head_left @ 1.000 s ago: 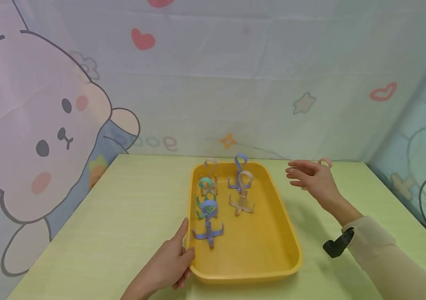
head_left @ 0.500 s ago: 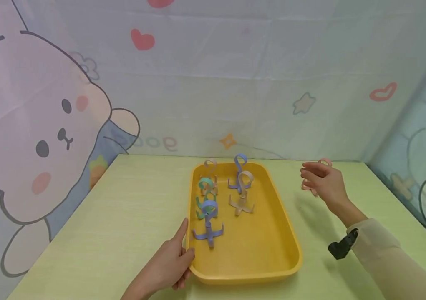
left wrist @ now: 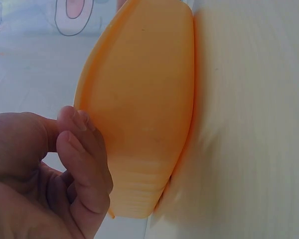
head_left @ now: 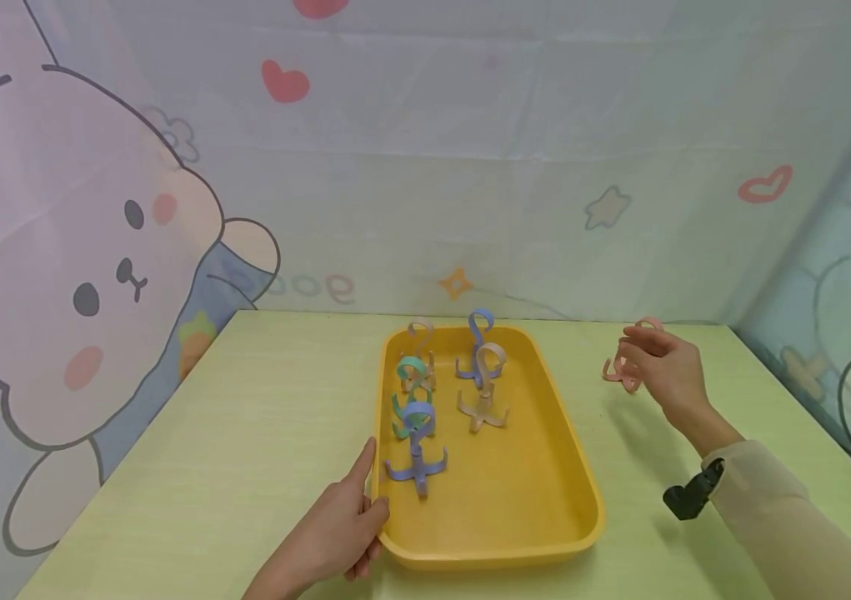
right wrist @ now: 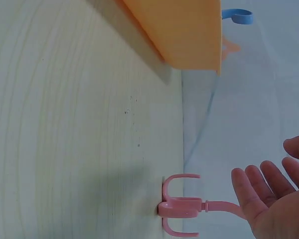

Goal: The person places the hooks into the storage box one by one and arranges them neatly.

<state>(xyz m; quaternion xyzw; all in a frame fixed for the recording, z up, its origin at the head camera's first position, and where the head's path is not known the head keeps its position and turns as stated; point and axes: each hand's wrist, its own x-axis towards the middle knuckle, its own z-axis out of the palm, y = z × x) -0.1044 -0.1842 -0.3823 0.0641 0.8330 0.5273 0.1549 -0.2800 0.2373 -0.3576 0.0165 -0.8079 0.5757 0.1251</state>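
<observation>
A yellow tray (head_left: 515, 492) lies on the table, and my left hand (head_left: 335, 521) grips its near-left rim. In the left wrist view, the fingers (left wrist: 84, 174) of that hand lie against the tray's outer side wall (left wrist: 139, 99). At the right, my right hand (head_left: 668, 375) is beside a pink pronged hook (head_left: 626, 375) standing on the table. Seen from the right wrist, its fingers are extended and parted around the pink hook's (right wrist: 179, 206) curved stem, which runs partly behind the hand; contact cannot be told.
Inside the tray stand several similar hooks: a purple hook (head_left: 417, 471), a green hook (head_left: 412, 367), a beige hook (head_left: 483, 408), a blue hook (head_left: 478, 321) and a pale pink hook (head_left: 420, 327). A printed cloth (head_left: 530, 167) hangs behind the table (head_left: 245, 433).
My right hand has moved right, to the pink hook, uncovering more of the hook's prongs. The left hand and the tray have stayed in place.
</observation>
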